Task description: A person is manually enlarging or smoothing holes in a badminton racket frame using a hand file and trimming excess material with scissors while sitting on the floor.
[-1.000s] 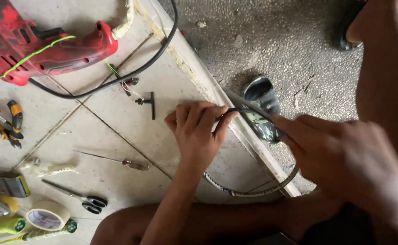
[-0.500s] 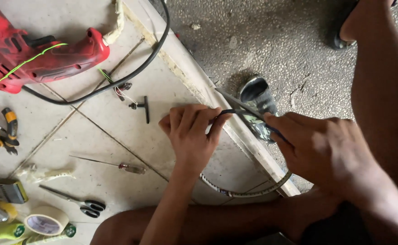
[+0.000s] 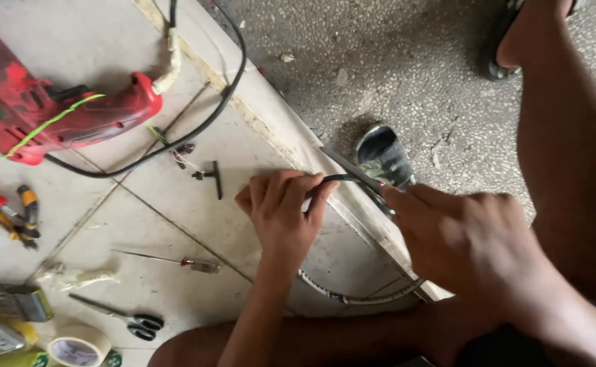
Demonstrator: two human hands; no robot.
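Right now we are working a thin black cable point(image 3: 342, 179) between our two hands at the edge of the tiled step point(image 3: 175, 224). Our left hand point(image 3: 283, 211) is clenching around one end of it, fingers curled tight. Our right hand point(image 3: 464, 238) is gripping a slim blade or tool point(image 3: 352, 170) whose tip is meeting the cable just beside the left fingertips; we cannot tell exactly what kind of tool it is. We are judging this to be the trimming or stripping stage, and the following move is calling for a steady left grip and a careful, shallow stroke away from the fingers. A braided hose point(image 3: 359, 295) is curving along the tile below our wrists. Off to the left, the red power tool point(image 3: 53, 112), the small screwdriver point(image 3: 175, 260), the scissors point(image 3: 124, 318) and the roll of tape point(image 3: 77, 348) are lying untouched. Compared with a second ago, our hands are sitting a little lower in view, the left fingers are closing more tightly, and the red tool is sliding toward the left edge.
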